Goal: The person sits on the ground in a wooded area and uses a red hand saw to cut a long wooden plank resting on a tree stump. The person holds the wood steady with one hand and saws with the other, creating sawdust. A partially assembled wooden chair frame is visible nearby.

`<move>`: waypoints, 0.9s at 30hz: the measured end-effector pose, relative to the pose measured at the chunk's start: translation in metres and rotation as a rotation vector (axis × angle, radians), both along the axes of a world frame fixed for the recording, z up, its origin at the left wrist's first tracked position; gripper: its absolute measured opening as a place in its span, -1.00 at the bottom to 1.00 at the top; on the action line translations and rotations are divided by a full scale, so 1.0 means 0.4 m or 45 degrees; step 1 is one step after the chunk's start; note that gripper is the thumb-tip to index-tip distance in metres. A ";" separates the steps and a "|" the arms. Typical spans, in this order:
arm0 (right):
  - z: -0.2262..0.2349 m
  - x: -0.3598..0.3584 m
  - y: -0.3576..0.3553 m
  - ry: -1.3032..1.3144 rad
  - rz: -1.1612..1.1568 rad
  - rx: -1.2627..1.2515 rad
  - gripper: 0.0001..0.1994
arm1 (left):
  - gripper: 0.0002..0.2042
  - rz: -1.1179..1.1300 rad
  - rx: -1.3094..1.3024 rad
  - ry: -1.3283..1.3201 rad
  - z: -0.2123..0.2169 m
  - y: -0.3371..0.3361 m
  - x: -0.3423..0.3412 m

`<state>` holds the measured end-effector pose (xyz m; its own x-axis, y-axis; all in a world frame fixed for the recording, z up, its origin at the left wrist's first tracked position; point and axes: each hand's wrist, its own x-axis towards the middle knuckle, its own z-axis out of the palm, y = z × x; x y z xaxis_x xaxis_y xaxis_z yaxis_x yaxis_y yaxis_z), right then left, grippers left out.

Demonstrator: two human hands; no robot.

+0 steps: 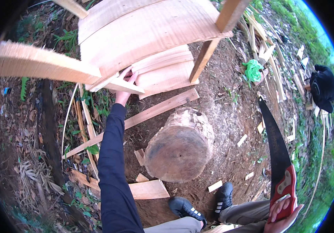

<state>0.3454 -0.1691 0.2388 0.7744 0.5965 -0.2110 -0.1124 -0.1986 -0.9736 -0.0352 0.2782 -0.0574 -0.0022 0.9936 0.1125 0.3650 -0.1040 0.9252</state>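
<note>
While my left hand [125, 86] grips the underside of the plank frame [143, 35] at the upper middle of the frame, apparently to steady it, my right hand [283, 211] at the lower right is closed round the red handle of a saw [274, 145], blade pointing up and away. Below the planks sits a log stump [179, 146], my shoes [204, 204] just beside it.

Black-bladed saw [278, 155] with red handle, navy sleeve [112, 163]
</note>
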 end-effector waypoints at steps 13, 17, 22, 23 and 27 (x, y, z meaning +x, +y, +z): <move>-0.011 -0.004 -0.027 -0.016 -0.128 -0.061 -0.31 | -0.52 -0.067 0.281 0.595 -0.017 0.031 -0.016; -0.009 -0.012 -0.016 -0.007 -0.105 -0.058 -0.30 | -0.53 -0.073 0.239 0.198 -0.055 0.045 -0.064; 0.002 -0.012 -0.005 0.013 0.000 -0.076 -0.30 | -0.42 0.061 0.193 0.519 -0.060 0.033 -0.041; 0.003 -0.012 -0.004 0.026 -0.007 -0.066 -0.31 | -0.42 0.010 0.105 0.421 -0.036 0.024 0.001; 0.004 -0.007 0.001 0.014 0.015 -0.055 -0.32 | -0.45 -0.091 0.231 0.394 0.012 0.007 -0.018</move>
